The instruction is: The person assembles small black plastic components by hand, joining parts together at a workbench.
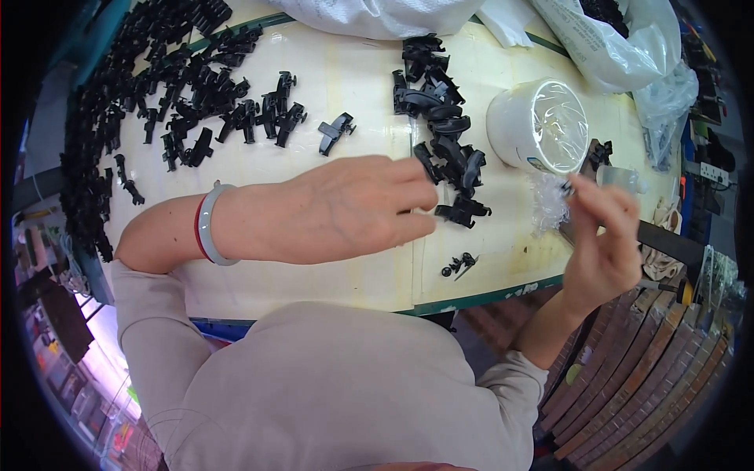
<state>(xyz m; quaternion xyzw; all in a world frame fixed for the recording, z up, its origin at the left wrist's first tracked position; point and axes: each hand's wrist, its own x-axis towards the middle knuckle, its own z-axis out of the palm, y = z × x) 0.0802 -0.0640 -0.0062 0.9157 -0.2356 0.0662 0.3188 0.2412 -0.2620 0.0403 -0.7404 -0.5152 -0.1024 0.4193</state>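
My left hand (338, 208) reaches across the table, back upward, its fingers curled together beside a column of curved black plastic parts (448, 145). Whatever those fingers may hold is hidden. Farther right, my right hand (605, 243) is raised, thumb and finger pinched around a small dark piece (567, 188); it is slightly blurred. Crumpled clear film (548, 206) lies just behind the piece. A single black clip-like part (336, 133) rests on the table above my left hand. Several tiny black pieces and a thin pin (461, 267) lie near the table's front edge.
Heaps of black plastic parts (184, 94) cover the left side of the pale table (314, 286). At right stands a white tub (514, 125) with clear film inside. White bags (377, 14) lie along the back. Stacked brown boards (636, 369) stand at lower right.
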